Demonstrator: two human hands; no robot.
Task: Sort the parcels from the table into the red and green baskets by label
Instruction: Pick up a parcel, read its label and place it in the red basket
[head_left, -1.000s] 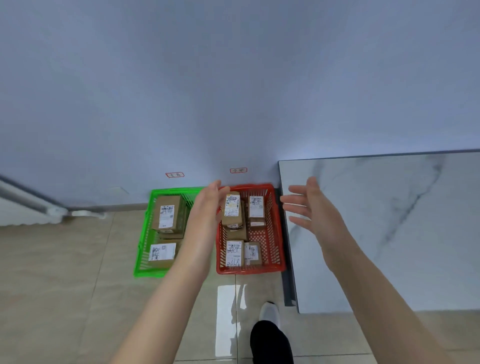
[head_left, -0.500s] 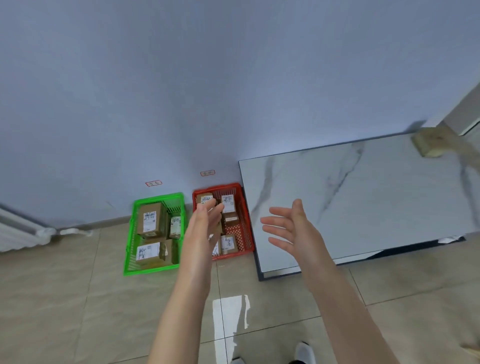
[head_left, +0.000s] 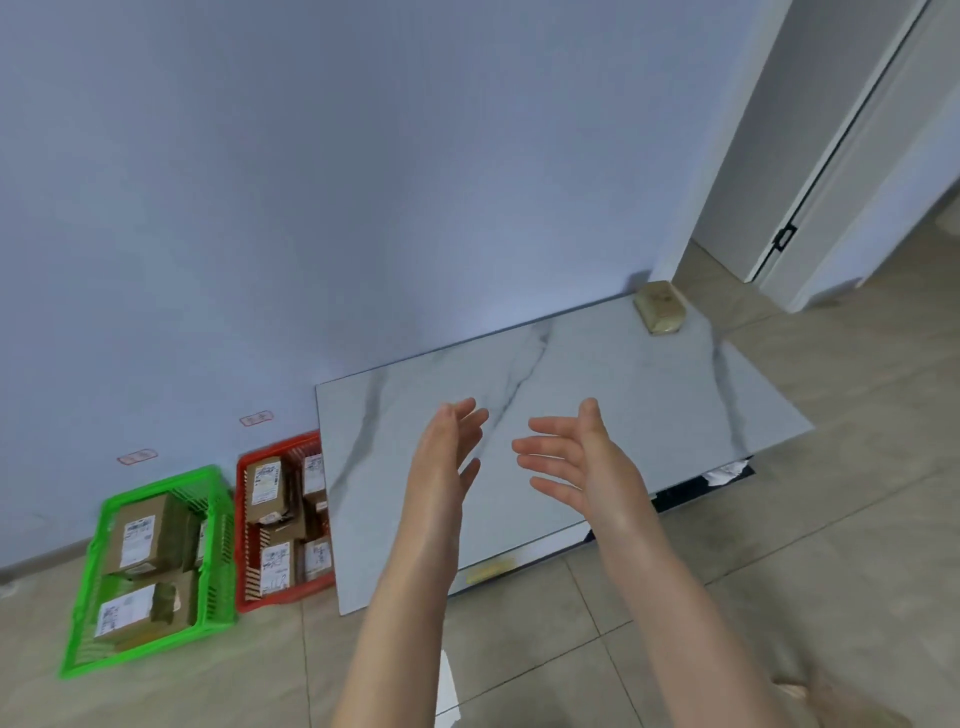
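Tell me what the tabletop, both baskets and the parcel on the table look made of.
Tabletop: smooth marble-look slab, grey veins; stone or laminate, unclear. Green basket and red basket: bright slotted walls, likely moulded plastic. Parcel: tan, blurred, probably cardboard.

1. Single view: a wide-angle camera worn on the person's head, looking forward and steeply down.
2. Facing: toward the pale wall (head_left: 363, 182), which fills the upper half. The marble-patterned bench (head_left: 623, 395) slants across the centre, and a parcel (head_left: 661, 306) lies at its far right corner.
3. Nearness: the forearms enter from the bottom edge. The left hand (head_left: 447, 452) and right hand (head_left: 582, 467) are the closest things, mid-frame over the bench.
4. Left margin: the green basket (head_left: 161, 480) and red basket (head_left: 244, 519) stand on the tiled floor (head_left: 779, 571), seen from above. The bench edge hides the red one's right side.
5. Right margin: a door frame (head_left: 831, 156) leans inward with the tilt of the view.
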